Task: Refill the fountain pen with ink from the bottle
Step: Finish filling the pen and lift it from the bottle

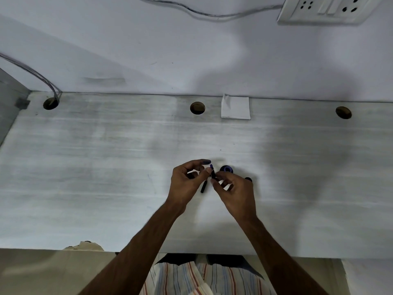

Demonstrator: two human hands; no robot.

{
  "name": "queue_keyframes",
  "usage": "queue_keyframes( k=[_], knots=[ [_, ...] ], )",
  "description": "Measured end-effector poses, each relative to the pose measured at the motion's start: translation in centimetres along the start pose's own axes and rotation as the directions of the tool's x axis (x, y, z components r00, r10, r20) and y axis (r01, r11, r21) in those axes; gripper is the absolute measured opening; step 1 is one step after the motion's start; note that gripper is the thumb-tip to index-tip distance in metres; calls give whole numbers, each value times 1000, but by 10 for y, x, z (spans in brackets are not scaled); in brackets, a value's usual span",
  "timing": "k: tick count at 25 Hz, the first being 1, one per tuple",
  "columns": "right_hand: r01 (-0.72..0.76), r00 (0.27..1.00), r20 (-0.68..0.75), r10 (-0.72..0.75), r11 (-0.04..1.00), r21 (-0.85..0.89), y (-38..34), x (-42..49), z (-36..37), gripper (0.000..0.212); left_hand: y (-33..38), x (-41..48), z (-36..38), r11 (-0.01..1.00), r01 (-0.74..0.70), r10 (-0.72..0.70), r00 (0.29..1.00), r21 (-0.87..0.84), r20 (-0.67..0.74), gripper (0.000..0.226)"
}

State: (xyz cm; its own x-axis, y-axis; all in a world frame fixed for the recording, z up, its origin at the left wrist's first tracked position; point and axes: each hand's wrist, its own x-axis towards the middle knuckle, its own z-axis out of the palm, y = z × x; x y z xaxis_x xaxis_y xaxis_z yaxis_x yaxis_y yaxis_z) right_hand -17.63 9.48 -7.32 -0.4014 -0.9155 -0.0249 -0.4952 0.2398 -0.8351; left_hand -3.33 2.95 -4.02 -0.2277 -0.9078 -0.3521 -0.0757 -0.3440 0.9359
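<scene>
Hands working pen parts right over the bench [106,167]

Left hand [187,182] fingers pinch the barrel [203,187], right hand [236,188] fingers clamp the nib section [212,174], kept beside the open ink bottle [226,169] for dipping, I'd guess.

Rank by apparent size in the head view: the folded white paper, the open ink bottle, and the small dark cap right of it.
1. Folded white paper, clearly largest.
2. Ink bottle, partly hidden by the right hand.
3. Dark cap, smallest, though also partly hidden.

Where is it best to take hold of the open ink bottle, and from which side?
Grip the ink bottle around its side wall, coming from the right, since its mouth is open upward and the hands crowd its left and near side.
</scene>
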Motion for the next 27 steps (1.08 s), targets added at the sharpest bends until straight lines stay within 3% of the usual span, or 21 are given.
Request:
queue_keyframes(
  k=[4,14,19,21,23,27],
  knots=[
    [3,1000,2,-3,1000,-7,1,1,1,23,1,4,-2,992,62,-64,998,-107,-16,19],
    [44,999,2,-44,999,-21,-2,2,0,16,1,5,5,990,121,-121,993,-69,4,16],
    [24,1000,-14,-25,999,-37,3,1,-2,16,-10,14,2,970,175,-189,979,-166,-71,17],
    [-26,999,-23,25,999,-41,10,-1,-4,15,-24,27,-1,985,128,-108,980,114,-170,13],
    [-77,997,-24,76,995,-59,17,-4,-5,13,-39,39,-3,870,84,9,982,486,-187,11],
    [-120,993,-5,120,988,-95,31,-9,-7,12,-67,49,7,672,110,-48,993,733,-104,28]
  ],
)
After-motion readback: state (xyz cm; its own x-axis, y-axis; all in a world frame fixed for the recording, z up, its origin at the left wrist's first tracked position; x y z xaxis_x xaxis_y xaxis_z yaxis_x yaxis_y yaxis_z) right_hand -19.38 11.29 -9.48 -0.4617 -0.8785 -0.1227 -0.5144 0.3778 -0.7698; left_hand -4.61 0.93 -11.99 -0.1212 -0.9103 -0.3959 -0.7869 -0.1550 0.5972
